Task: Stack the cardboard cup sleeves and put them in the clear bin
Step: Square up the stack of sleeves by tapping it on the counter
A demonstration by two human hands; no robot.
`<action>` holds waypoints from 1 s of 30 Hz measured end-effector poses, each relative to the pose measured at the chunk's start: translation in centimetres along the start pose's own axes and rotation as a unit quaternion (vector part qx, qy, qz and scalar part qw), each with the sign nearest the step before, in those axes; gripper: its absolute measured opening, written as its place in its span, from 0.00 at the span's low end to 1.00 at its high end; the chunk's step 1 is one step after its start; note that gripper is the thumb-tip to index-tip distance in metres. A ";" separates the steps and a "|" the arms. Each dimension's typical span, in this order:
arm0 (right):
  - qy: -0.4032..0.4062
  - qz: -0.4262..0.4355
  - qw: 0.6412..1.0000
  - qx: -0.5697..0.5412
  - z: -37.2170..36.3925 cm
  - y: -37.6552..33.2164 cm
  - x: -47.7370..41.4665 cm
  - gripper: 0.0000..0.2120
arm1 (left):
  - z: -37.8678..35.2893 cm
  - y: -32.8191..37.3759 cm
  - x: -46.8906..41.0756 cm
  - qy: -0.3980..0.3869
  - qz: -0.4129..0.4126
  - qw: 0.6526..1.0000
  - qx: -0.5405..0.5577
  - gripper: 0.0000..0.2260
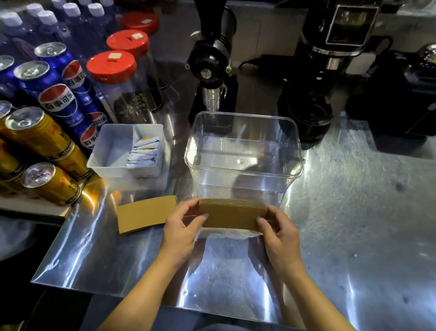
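Note:
A stack of brown cardboard cup sleeves (231, 214) stands on edge on the steel counter, just in front of the clear bin (243, 167). My left hand (183, 226) grips its left end and my right hand (277, 232) grips its right end. One more flat sleeve (144, 213) lies alone on the counter to the left of my left hand. The clear bin holds nothing.
A white tray (114, 149) with sachets sits left of the bin. Blue and gold drink cans (39, 130) and red-lidded jars (112, 68) line the left side. Black coffee grinders (214, 60) stand behind the bin. The steel counter (363, 229) stretches to the right.

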State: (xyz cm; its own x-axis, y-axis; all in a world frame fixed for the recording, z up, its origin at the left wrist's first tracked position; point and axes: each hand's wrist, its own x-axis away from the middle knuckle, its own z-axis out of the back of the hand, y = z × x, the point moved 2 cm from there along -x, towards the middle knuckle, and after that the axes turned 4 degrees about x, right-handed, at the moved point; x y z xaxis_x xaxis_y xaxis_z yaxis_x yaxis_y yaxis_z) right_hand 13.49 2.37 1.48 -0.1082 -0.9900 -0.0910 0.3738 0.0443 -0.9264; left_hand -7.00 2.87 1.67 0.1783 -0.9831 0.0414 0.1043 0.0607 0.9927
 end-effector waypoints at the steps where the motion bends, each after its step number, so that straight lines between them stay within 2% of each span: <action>1: -0.007 0.002 1.000 -0.010 -0.4 -0.7 -0.4 0.12 | 0.7 0.5 -0.2 0.012 -0.005 1.000 -0.004 0.15; 5: -0.050 0.023 0.997 -0.047 -2.9 -4.2 -2.1 0.15 | 4.0 2.4 -1.0 0.072 -0.028 0.997 -0.019 0.16; 8: -0.086 0.006 0.995 -0.057 -5.6 -6.2 -2.9 0.12 | 6.9 3.2 -1.3 0.129 -0.021 0.991 -0.024 0.16; 13: -0.136 -0.050 0.988 -0.055 -10.3 -8.0 -3.3 0.09 | 11.0 2.3 -1.6 0.178 0.081 0.981 0.011 0.17; 19: -0.173 -0.131 0.975 -0.047 -13.6 -7.9 -2.7 0.08 | 13.0 0.6 -1.4 0.219 0.152 0.964 0.009 0.17; 22: -0.176 -0.137 0.974 -0.025 -14.2 -7.7 -2.7 0.08 | 13.4 0.2 -1.4 0.222 0.164 0.961 0.001 0.16; 26: -0.196 -0.146 0.969 0.047 -14.4 -6.9 -2.8 0.16 | 13.7 -0.3 -1.5 0.198 0.185 0.962 -0.018 0.16; 30: -0.198 -0.169 0.963 0.063 -14.2 -6.3 -2.9 0.22 | 14.0 -1.1 -1.8 0.152 0.255 0.954 -0.035 0.26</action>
State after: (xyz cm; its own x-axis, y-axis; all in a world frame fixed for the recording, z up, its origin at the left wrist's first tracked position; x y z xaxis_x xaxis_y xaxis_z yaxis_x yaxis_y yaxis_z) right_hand -1.64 6.92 2.39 0.1077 -0.9198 0.3774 0.4907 -0.2810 -0.8248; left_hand -21.17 2.19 2.06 0.4983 -0.7272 0.4721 -0.0091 0.5401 0.8416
